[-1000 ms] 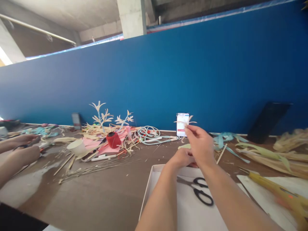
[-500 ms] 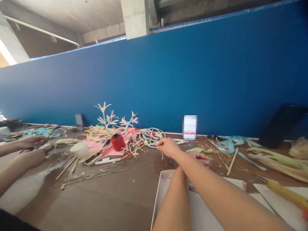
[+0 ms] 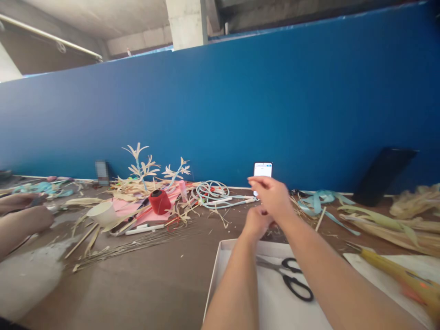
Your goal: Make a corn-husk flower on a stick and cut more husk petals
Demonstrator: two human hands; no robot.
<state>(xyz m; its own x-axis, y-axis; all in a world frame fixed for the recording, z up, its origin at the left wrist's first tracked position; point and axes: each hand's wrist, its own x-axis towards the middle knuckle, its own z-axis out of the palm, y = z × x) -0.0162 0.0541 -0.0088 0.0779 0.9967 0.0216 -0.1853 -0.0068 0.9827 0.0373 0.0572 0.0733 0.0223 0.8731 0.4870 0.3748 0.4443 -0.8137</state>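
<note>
My right hand [image 3: 273, 197] is raised in front of a lit phone [image 3: 262, 169] that leans on the blue wall. Its thumb and fingertips are pinched together, and whatever they hold is too small to make out. Just below it, my left hand [image 3: 257, 223] has its fingers curled in, close against the right wrist. What is inside those fingers is hidden. Under my forearms lies a white box lid or tray [image 3: 237, 247]. Scissors with black handles [image 3: 297, 288] rest in it, their blades partly behind my left arm.
A red thread spool [image 3: 160, 201], a white bowl [image 3: 101, 211], husk flowers [image 3: 139, 165] and thin wires [image 3: 127, 252] lie leftward. Another person's hands [image 3: 27, 220] work at far left. Rightward are blue ribbon [image 3: 318, 199], pale husks [image 3: 381, 224] and a yellow glue gun [image 3: 395, 272].
My crossed forearms have come apart. The right hand moved right and up in front of the phone; the left hand moved left. More of the scissors now shows, and the view shifted slightly right.
</note>
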